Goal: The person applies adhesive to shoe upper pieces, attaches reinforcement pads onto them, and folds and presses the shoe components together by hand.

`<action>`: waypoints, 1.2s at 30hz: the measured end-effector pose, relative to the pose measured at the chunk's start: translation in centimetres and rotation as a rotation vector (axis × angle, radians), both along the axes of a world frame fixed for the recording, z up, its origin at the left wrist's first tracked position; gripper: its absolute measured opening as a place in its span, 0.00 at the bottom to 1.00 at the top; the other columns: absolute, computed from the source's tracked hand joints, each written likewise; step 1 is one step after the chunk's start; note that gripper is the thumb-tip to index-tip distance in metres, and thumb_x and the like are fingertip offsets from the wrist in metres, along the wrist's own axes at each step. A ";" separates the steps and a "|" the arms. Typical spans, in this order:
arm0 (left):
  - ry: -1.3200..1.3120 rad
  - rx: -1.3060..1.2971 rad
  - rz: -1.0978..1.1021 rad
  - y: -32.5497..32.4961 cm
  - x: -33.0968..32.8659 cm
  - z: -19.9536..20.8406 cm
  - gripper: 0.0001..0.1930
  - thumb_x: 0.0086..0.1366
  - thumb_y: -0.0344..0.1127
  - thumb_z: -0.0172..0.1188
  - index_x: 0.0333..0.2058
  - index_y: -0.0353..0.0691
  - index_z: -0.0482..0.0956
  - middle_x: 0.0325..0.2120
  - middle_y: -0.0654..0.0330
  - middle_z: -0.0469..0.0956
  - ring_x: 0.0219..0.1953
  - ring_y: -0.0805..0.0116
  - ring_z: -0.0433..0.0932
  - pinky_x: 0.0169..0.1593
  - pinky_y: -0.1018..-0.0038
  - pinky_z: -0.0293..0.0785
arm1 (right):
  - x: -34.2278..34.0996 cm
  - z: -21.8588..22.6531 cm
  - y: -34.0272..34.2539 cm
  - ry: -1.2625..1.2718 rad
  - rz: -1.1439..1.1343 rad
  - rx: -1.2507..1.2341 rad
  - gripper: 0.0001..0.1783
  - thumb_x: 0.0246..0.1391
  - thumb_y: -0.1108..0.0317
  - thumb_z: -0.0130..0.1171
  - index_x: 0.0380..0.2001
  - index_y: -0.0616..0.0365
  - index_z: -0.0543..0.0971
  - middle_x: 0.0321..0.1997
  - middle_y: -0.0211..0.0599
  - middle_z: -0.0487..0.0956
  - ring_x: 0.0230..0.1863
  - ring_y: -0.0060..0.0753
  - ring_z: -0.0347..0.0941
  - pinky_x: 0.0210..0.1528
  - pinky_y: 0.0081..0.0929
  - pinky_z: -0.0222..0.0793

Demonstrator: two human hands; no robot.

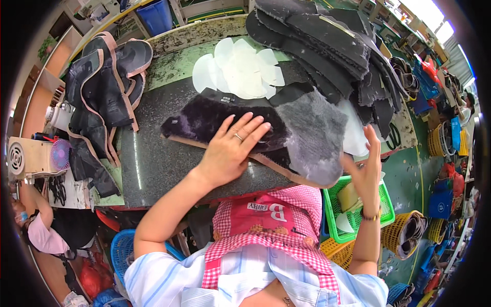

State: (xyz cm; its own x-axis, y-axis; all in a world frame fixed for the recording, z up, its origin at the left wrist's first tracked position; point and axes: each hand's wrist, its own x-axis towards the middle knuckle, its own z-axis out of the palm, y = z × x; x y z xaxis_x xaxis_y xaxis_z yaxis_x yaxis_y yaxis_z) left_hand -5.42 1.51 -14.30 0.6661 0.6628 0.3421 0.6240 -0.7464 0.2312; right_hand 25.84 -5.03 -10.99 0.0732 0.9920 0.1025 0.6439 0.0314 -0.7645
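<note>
While the left hand (232, 146) presses it, furry lining (230, 120) lies beneath.

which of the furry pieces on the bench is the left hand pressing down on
The dark purple furry piece, flat under the left hand. The grey furry piece beside it lies free, by the raised right hand.

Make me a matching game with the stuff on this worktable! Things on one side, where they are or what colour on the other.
Things:
1. left hand
2. white cut-outs
3. green basket
4. grey fleece piece

Descriptions:
A. fanned out at the table's far side
B. pressed flat on the dark furry piece
C. below the table's right edge
D. beside the right hand

Pairs: 1-B, 2-A, 3-C, 4-D
</note>
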 end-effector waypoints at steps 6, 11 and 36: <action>-0.033 0.124 -0.002 1.2 -0.1 -1.8 0.35 0.45 0.18 0.56 0.57 0.38 0.66 0.56 0.54 0.68 0.59 0.56 0.66 0.61 0.60 0.62 | -4.6 -2.4 -2.2 -0.567 0.327 0.341 0.45 0.35 0.70 0.66 0.61 0.63 0.60 0.64 0.54 0.61 0.65 0.51 0.58 0.65 0.43 0.54; -0.022 0.155 -0.024 0.9 -1.3 2.7 0.32 0.44 0.18 0.55 0.54 0.32 0.68 0.45 0.50 0.77 0.47 0.52 0.77 0.51 0.64 0.74 | -4.6 3.3 -0.3 -0.509 0.436 0.492 0.27 0.29 0.82 0.52 0.42 0.65 0.76 0.43 0.44 0.80 0.40 0.42 0.78 0.41 0.32 0.74; 0.172 -1.344 -0.580 -2.4 -4.6 15.4 0.18 0.52 0.21 0.64 0.43 0.31 0.74 0.20 0.54 0.75 0.21 0.68 0.72 0.28 0.73 0.69 | -4.2 9.2 2.3 0.157 1.067 -0.345 0.14 0.49 0.61 0.67 0.31 0.62 0.81 0.17 0.39 0.75 0.17 0.29 0.68 0.22 0.25 0.61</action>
State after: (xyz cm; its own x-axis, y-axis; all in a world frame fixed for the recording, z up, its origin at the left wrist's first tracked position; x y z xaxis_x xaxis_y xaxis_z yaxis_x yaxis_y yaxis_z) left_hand -10.06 -0.86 1.06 0.9112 0.0431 -0.4098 0.4103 -0.1853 0.8929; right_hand 21.61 -2.71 -1.84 -0.8395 0.5288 -0.1249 0.3108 0.2790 -0.9086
